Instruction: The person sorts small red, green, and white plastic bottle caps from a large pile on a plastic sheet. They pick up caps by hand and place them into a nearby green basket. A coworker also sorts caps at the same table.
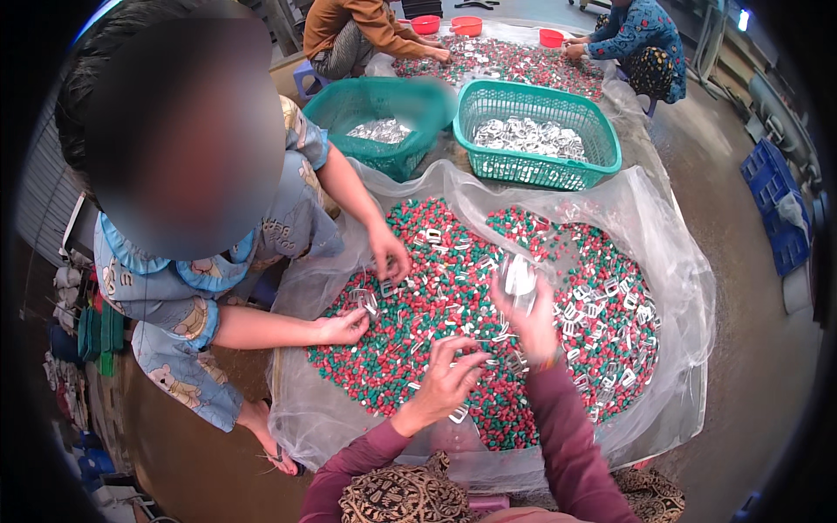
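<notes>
My right hand (534, 324) is closed around a small stack of silver slide buckles (520, 277), somewhat blurred. It hangs over a wide heap of small red, green and white pellets (427, 288). To its lower left, my left hand (449, 376) hovers above the pellets with fingers curved and apart, and no object shows in it. More loose metal buckles (623, 301) lie scattered among the pellets, thickest right of my right hand. Under the heap spreads a translucent mesh sheet (684, 349) with bunched edges.
A co-worker at the left has both hands (347, 327) at the heap, near some buckles. Beyond the sheet stand two green baskets (536, 177) holding buckles. Two people work farther back at another pellet heap (514, 63) with red bowls (466, 26). Blue crates (776, 205) stand right.
</notes>
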`<state>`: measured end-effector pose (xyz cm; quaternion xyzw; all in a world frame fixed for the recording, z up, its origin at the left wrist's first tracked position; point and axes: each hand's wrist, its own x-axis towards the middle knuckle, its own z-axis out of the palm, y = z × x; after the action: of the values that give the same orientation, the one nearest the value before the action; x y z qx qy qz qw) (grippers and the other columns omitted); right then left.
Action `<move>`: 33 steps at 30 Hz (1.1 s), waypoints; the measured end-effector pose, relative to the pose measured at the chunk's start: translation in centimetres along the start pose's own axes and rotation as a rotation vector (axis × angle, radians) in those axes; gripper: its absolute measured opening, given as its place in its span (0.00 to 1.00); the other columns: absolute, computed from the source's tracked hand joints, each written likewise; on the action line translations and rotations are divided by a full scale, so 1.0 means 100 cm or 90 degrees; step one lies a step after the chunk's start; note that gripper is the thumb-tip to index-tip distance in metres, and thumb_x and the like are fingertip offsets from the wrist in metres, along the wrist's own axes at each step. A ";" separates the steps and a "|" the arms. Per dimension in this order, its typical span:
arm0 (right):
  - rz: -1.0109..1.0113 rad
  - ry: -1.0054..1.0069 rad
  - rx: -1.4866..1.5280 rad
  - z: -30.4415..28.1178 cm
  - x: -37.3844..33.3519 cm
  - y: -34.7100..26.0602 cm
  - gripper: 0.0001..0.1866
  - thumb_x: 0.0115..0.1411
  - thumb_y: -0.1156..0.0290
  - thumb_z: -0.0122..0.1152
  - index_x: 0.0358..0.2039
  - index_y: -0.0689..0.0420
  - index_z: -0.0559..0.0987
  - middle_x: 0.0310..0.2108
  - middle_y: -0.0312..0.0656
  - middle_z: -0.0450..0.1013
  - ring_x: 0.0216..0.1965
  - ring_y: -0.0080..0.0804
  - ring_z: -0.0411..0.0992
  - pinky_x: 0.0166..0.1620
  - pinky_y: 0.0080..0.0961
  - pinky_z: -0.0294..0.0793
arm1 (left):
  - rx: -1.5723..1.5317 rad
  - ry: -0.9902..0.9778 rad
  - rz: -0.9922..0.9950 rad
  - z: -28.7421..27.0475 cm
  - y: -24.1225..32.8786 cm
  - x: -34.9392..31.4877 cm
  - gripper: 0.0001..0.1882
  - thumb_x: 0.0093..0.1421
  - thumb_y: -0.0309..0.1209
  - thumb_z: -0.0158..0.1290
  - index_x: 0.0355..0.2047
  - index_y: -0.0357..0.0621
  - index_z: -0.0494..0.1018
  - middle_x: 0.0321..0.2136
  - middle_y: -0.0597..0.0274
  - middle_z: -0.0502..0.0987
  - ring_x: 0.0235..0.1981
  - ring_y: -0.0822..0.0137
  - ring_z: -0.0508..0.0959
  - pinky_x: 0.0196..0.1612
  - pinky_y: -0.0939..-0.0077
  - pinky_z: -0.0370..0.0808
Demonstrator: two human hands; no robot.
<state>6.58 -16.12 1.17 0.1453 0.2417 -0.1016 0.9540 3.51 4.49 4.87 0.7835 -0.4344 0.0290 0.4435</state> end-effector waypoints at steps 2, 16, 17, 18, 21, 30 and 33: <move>-0.201 -0.180 -0.418 0.100 0.023 -0.025 0.23 0.59 0.65 0.54 0.52 0.62 0.65 0.49 0.54 0.65 0.54 0.49 0.61 0.55 0.58 0.62 | -0.003 -0.034 -0.015 0.001 -0.008 0.000 0.13 0.55 0.24 0.52 0.42 0.45 0.74 0.42 0.56 0.69 0.45 0.56 0.69 0.47 0.62 0.67; -0.413 0.030 -1.084 -0.056 -0.054 -0.079 0.16 0.60 0.78 0.46 0.49 0.62 0.75 0.34 0.36 0.74 0.30 0.17 0.69 0.29 0.13 0.67 | 0.158 -0.455 -0.274 0.032 -0.029 -0.081 0.19 0.50 0.26 0.56 0.41 0.36 0.61 0.27 0.41 0.71 0.30 0.42 0.75 0.30 0.52 0.71; -0.435 0.017 -1.163 -0.064 -0.062 -0.078 0.16 0.60 0.78 0.46 0.48 0.60 0.76 0.32 0.35 0.74 0.29 0.16 0.69 0.28 0.13 0.66 | 0.153 -0.445 -0.293 0.031 -0.030 -0.079 0.21 0.50 0.26 0.57 0.41 0.36 0.61 0.27 0.41 0.71 0.30 0.42 0.75 0.31 0.53 0.71; -0.430 0.015 -1.243 -0.072 -0.071 -0.076 0.16 0.60 0.78 0.46 0.47 0.58 0.76 0.32 0.35 0.74 0.28 0.16 0.69 0.29 0.14 0.66 | 0.151 -0.475 -0.317 0.028 -0.029 -0.078 0.25 0.48 0.26 0.59 0.43 0.35 0.59 0.30 0.39 0.72 0.32 0.41 0.75 0.32 0.53 0.72; -0.538 -0.117 -1.575 -0.097 -0.083 -0.068 0.17 0.57 0.75 0.54 0.49 0.56 0.74 0.36 0.44 0.71 0.37 0.38 0.70 0.42 0.34 0.71 | 0.163 -0.481 -0.301 0.035 -0.021 -0.070 0.26 0.48 0.25 0.60 0.44 0.35 0.59 0.33 0.39 0.71 0.35 0.42 0.75 0.33 0.53 0.73; -0.523 -0.112 -1.617 -0.156 -0.095 -0.031 0.19 0.49 0.79 0.59 0.44 0.58 0.73 0.35 0.49 0.70 0.41 0.48 0.66 0.45 0.38 0.67 | 0.110 -0.432 -0.292 0.055 -0.028 -0.084 0.19 0.52 0.18 0.48 0.45 0.38 0.61 0.40 0.39 0.66 0.37 0.39 0.74 0.33 0.53 0.75; -0.417 -0.153 -1.578 -0.153 -0.107 -0.026 0.14 0.53 0.79 0.57 0.41 0.57 0.77 0.34 0.47 0.70 0.38 0.45 0.68 0.42 0.37 0.68 | 0.171 -0.338 -0.231 0.052 -0.030 -0.089 0.23 0.52 0.18 0.48 0.50 0.41 0.61 0.40 0.41 0.66 0.39 0.40 0.73 0.35 0.53 0.75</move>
<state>-9.96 -12.19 -7.06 -0.9094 0.1113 -0.0512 0.3974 -1.69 7.26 -4.11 0.8796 -0.3806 -0.1982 0.2055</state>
